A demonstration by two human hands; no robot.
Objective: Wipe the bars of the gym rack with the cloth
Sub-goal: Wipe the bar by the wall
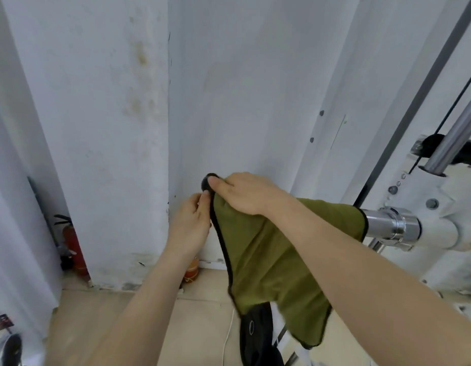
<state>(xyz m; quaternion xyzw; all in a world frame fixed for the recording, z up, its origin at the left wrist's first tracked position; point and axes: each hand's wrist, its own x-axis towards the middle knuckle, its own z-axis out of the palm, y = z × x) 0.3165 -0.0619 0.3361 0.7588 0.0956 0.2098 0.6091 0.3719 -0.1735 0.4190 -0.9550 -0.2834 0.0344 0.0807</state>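
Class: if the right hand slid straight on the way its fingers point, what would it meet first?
The bar's black end cap, which sits just ahead of the right hand gripping the green cloth. Beyond it stands the white wall, though how far is unclear.

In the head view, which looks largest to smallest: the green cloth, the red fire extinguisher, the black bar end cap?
1. green cloth, largest by far.
2. red fire extinguisher; it stands farther away, so its true size is unsure.
3. black end cap, smallest, partly covered by the cloth.
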